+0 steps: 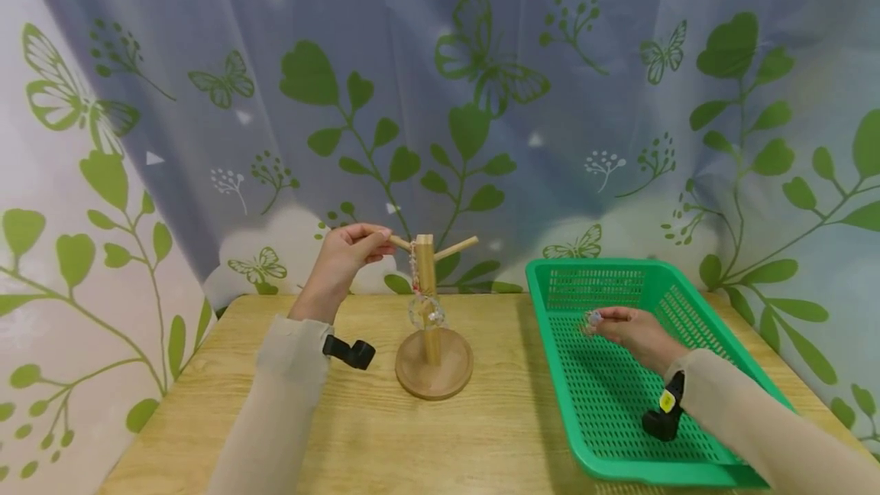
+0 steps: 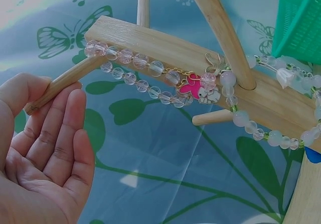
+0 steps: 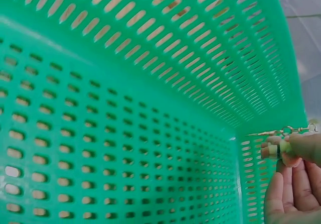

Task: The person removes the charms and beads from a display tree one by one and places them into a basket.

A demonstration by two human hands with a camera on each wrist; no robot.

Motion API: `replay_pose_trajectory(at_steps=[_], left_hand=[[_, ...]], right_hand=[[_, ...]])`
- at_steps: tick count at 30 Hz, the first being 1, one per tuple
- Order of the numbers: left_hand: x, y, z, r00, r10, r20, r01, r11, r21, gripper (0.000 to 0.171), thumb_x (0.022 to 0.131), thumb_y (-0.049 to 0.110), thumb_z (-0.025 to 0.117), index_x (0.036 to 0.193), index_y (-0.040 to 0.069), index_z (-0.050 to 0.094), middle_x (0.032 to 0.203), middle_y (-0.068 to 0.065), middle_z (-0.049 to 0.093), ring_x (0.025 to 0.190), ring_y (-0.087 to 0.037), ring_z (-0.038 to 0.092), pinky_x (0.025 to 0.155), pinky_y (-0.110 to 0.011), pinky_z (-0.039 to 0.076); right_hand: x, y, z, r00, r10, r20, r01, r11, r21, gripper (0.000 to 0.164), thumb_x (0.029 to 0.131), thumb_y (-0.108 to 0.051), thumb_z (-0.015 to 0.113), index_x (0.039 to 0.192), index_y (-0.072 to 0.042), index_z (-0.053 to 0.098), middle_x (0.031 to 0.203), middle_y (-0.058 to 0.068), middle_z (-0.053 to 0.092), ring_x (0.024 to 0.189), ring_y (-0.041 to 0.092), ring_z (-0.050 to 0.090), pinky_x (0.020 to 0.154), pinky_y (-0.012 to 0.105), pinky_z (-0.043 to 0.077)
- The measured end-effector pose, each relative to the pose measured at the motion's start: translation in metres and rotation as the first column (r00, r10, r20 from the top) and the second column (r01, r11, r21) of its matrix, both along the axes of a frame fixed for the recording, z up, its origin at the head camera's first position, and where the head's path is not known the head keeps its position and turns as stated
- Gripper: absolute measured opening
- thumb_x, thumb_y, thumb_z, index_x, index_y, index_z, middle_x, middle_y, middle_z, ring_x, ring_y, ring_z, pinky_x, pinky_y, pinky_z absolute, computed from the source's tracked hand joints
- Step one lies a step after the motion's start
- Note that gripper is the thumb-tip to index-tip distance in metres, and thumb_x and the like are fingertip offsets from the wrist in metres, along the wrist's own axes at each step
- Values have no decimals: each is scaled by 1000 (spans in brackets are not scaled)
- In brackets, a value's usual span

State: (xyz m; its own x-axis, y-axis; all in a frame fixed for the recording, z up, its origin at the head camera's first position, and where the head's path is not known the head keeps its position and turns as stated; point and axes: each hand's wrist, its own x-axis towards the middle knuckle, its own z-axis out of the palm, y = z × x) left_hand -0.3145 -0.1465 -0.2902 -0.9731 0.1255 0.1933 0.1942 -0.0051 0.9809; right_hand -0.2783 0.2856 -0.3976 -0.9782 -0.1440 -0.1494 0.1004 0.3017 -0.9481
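Note:
My left hand pinches the outer end of the left upper peg of a wooden jewellery stand, thumb above and fingers below. A pink and clear beaded bracelet with a pink charm hangs on that peg, close to the post. Lower on the stand hangs a second bracelet of pale, clear and green beads. My right hand, over the green basket, pinches a small beaded bracelet between thumb and fingertips. Its metal clasp sticks out past the fingers, which hide much of it.
The stand's round base rests on the wooden table, left of the basket. Another upper peg points right and carries nothing. A curtain with leaves and butterflies hangs behind the table.

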Motion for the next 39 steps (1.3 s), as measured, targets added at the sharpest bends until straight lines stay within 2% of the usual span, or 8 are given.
replay_pose_trajectory(at_steps=[6, 10, 19, 26, 28, 32, 35, 39], left_hand=[[1, 0, 0, 1000, -1, -6, 1, 1000, 6, 21, 92, 18, 64, 102, 0, 64, 81, 4, 68, 75, -8, 66, 77, -25, 53], [1, 0, 0, 1000, -2, -4, 2, 1000, -5, 25, 91, 20, 64, 104, -2, 64, 82, 5, 68, 77, -9, 67, 78, -26, 52], [1, -1, -2, 1000, -1, 3, 1, 1000, -6, 30, 92, 19, 63, 109, -6, 61, 83, 6, 68, 76, -8, 66, 79, -25, 52], [0, -1, 1, 1000, -15, -13, 15, 1000, 13, 16, 91, 18, 64, 99, 4, 66, 83, 5, 68, 77, -10, 67, 78, -26, 52], [0, -2, 1, 1000, -19, -13, 19, 1000, 16, 15, 91, 18, 64, 98, 5, 66, 82, 5, 68, 76, -9, 66, 78, -25, 52], [-1, -1, 0, 1000, -19, -7, 19, 1000, 21, 18, 91, 18, 64, 99, 3, 66, 82, 5, 68, 76, -10, 67, 79, -25, 52], [-1, -1, -1, 1000, -19, -2, 19, 1000, 18, 17, 91, 18, 64, 99, 3, 65, 82, 4, 69, 76, -10, 67, 79, -26, 52], [-1, 0, -1, 1000, -18, -7, 18, 1000, 18, 13, 92, 17, 64, 96, 6, 66, 81, 5, 69, 75, -10, 67, 79, -26, 52]], right_hand=[[1, 4, -13, 998, 56, 1, -56, 998, 11, 43, 96, -14, 57, 128, 13, 47, 122, 17, 58, 107, 17, 59, 104, 54, 33], [2, 3, -21, 998, 55, 16, -55, 998, 20, 39, 95, -13, 58, 125, 11, 51, 116, 12, 61, 108, 21, 58, 104, 55, 34], [0, 5, -29, 998, 43, 41, -43, 999, -10, 37, 92, 2, 54, 125, 16, 47, 105, 3, 63, 92, 6, 59, 99, 48, 40], [-6, 4, -27, 998, 47, 49, -45, 998, -50, 46, 91, 0, 56, 130, 19, 40, 104, 2, 64, 89, 5, 61, 81, 31, 50], [-6, 4, -27, 998, 45, 47, -44, 999, -32, 47, 92, -1, 56, 131, 18, 39, 109, 10, 64, 93, 8, 61, 83, 32, 50], [-5, 4, -24, 998, 40, 47, -41, 999, 19, 45, 94, -3, 53, 132, 15, 40, 130, 29, 49, 112, 29, 56, 98, 46, 42], [-4, 2, -20, 998, 47, 40, -49, 998, 44, 43, 95, -5, 50, 133, 14, 40, 138, 32, 40, 123, 39, 46, 104, 52, 35], [-7, -3, -10, 999, 54, 3, -54, 999, 5, 43, 96, -7, 50, 132, 14, 40, 136, 31, 41, 122, 38, 47, 105, 49, 35]])
